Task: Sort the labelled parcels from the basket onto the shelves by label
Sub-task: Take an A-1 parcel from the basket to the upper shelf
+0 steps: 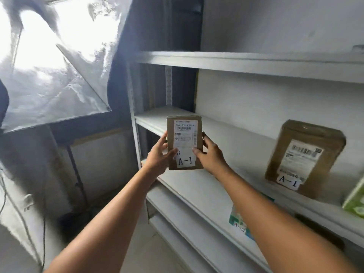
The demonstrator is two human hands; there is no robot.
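Note:
A small brown cardboard parcel (184,133) with a shipping label and a white "A-1" tag is held upright in front of the left end of the middle shelf (226,154). My left hand (160,154) grips its left edge, thumb on the front. My right hand (209,154) grips its right edge, thumb on the label. A second brown parcel (304,156), also tagged "A-1", stands upright on the same shelf to the right. The basket is out of view.
A white metal shelf unit fills the right side, with an upper shelf (256,63) above and lower shelves below. A green box (354,201) sits at the far right edge. A teal-and-white package (239,221) lies on a lower shelf. A window covered with plastic sheet (59,56) is at the left.

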